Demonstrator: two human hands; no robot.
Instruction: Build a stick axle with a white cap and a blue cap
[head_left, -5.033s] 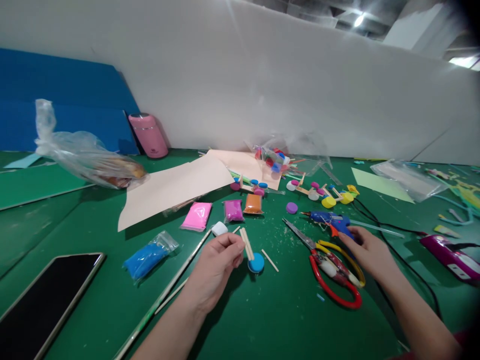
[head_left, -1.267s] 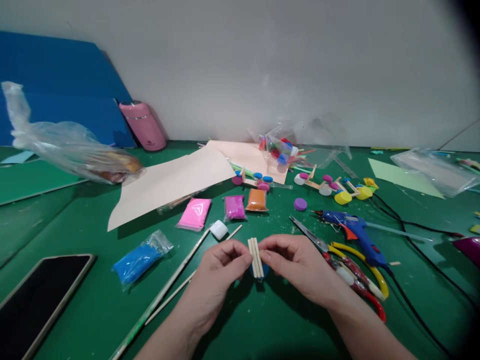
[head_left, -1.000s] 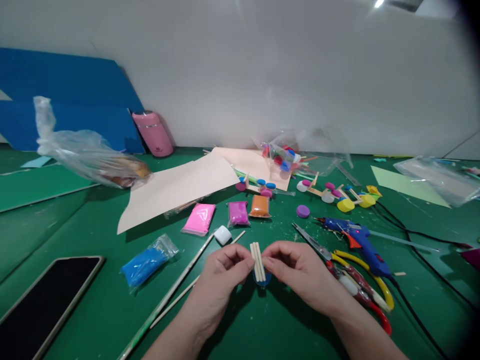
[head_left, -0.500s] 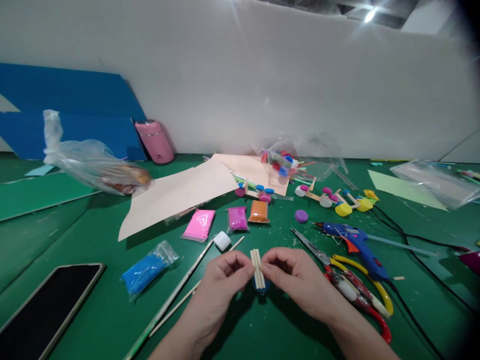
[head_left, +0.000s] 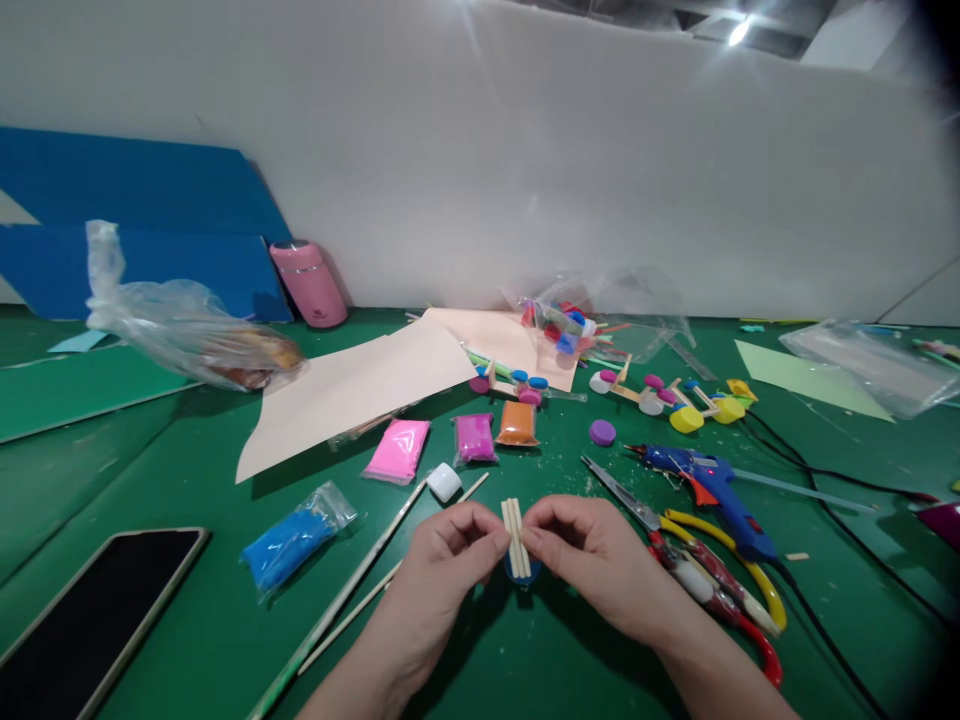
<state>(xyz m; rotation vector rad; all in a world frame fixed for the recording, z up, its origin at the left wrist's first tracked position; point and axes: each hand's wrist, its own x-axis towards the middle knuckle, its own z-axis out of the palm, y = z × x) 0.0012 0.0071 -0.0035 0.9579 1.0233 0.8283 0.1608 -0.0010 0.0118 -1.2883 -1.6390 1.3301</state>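
My left hand [head_left: 442, 570] and my right hand [head_left: 592, 555] pinch a small bundle of three short wooden sticks [head_left: 514, 535] from either side, low in the middle of the green table. The sticks stand side by side on a blue bottle cap [head_left: 519, 574], which shows just beneath them. Both hands are closed, fingertips pressed on the sticks. A blue glue gun [head_left: 712, 485] lies to the right of my right hand, with scissors [head_left: 622, 492] and red and yellow pliers [head_left: 720, 585] beside it.
Clay packets lie ahead: pink [head_left: 398, 449], magenta [head_left: 475, 438], orange [head_left: 517, 424] and blue [head_left: 295, 530]. A black tablet [head_left: 90, 620] sits at front left. Long sticks [head_left: 345, 590], peach paper [head_left: 352, 390], a pink bottle [head_left: 309, 284], plastic bags and cap-and-stick models [head_left: 667, 392] crowd the back.
Five seconds ago my left hand alone held the sticks while my right hand was at the glue gun. My right hand has come over to pinch them too. The grip has barely changed since.
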